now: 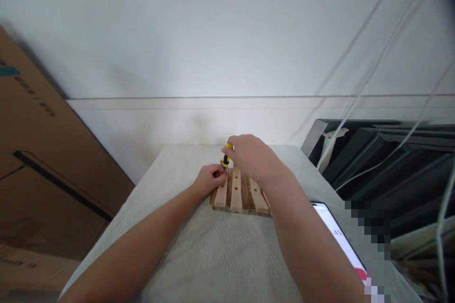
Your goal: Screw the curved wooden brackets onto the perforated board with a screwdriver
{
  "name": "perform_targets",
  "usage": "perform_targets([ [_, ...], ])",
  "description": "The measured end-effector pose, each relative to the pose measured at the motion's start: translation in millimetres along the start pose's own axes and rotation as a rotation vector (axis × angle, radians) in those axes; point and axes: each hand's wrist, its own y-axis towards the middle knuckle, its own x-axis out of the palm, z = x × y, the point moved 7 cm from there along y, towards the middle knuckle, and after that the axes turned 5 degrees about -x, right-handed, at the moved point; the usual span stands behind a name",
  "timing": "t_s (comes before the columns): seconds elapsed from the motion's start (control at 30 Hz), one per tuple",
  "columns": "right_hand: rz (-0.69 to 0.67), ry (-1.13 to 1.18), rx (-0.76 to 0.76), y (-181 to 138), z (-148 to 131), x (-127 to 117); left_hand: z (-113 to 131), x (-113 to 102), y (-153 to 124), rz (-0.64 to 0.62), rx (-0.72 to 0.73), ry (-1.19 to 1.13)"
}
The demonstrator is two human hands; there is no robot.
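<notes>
My right hand (pixel 249 154) is closed around the yellow-and-black handle of a screwdriver (pixel 226 163), which points down at a wooden board. My left hand (pixel 210 180) is pinched shut by the screwdriver's lower end, at the top of the leftmost light wooden strip (pixel 221 197). Whatever its fingertips hold is too small to make out. Beside that strip lies a second wooden strip (pixel 236 196) with dark holes, and a third strip (pixel 260 202) sits slightly slanted to the right. All rest on a darker brown board (pixel 246 202), partly hidden by my right forearm.
A pale cloth (pixel 220 255) covers the table, which meets a white wall (pixel 213 47). A phone (pixel 337 232) lies at the right edge. Large cardboard (pixel 42 151) leans at left. Dark grey panels (pixel 377 156) and a white cable (pixel 377 64) are at right.
</notes>
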Motion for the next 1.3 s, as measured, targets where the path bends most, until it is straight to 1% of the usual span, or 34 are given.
perform_targets([
  [0.07, 0.022, -0.025, 0.072, 0.6, 4.1, -1.7, -0.9, 0.3, 0.3, -0.003, -0.006, 0.0],
  [0.13, 0.028, -0.038, 0.081, 1.8, 5.1, -0.8, -1.7, 0.4, 0.7, -0.003, -0.015, 0.002],
  [0.3, 0.023, 0.036, -0.042, 4.3, -1.7, 5.5, -0.1, -0.3, 1.4, -0.005, -0.002, -0.011],
  [0.4, -0.01, 0.073, -0.109, 4.5, -8.2, 9.6, -0.1, -0.7, 1.4, -0.005, 0.006, -0.014],
  [0.43, -0.019, 0.071, -0.111, 4.6, -9.2, 10.4, -0.4, -0.8, 1.3, -0.004, 0.006, -0.015],
  [0.47, -0.021, 0.064, -0.094, 4.8, -8.9, 10.5, -0.6, -0.9, 1.1, -0.002, 0.006, -0.017],
  [0.6, 0.026, 0.025, 0.067, 4.5, -0.2, 5.2, -0.2, -0.3, 0.2, -0.005, -0.007, -0.035],
  [0.63, 0.032, 0.022, 0.087, 4.3, 0.9, 4.3, 0.2, 0.0, -0.1, -0.009, -0.013, -0.038],
  [0.7, 0.019, 0.016, 0.076, 4.3, 0.1, 4.8, 1.5, 0.1, -0.4, -0.014, -0.02, -0.038],
  [0.83, 0.002, 0.058, -0.029, 6.0, -6.9, 7.7, 3.8, -0.9, -0.3, -0.008, -0.012, -0.016],
  [1.0, -0.036, 0.084, -0.056, 4.2, -11.7, 7.7, 1.3, -0.3, 0.5, -0.022, -0.014, 0.004],
  [1.1, -0.045, 0.066, -0.013, 1.0, -10.0, 3.9, 0.9, -0.2, 0.6, -0.023, -0.018, 0.005],
  [1.23, 0.008, 0.005, 0.115, -0.8, 1.7, -0.2, 2.1, -0.5, 0.2, -0.016, -0.027, -0.016],
  [1.3, 0.025, -0.021, 0.11, 0.5, 4.0, 1.6, 2.0, -0.7, 0.1, -0.012, -0.03, -0.011],
])
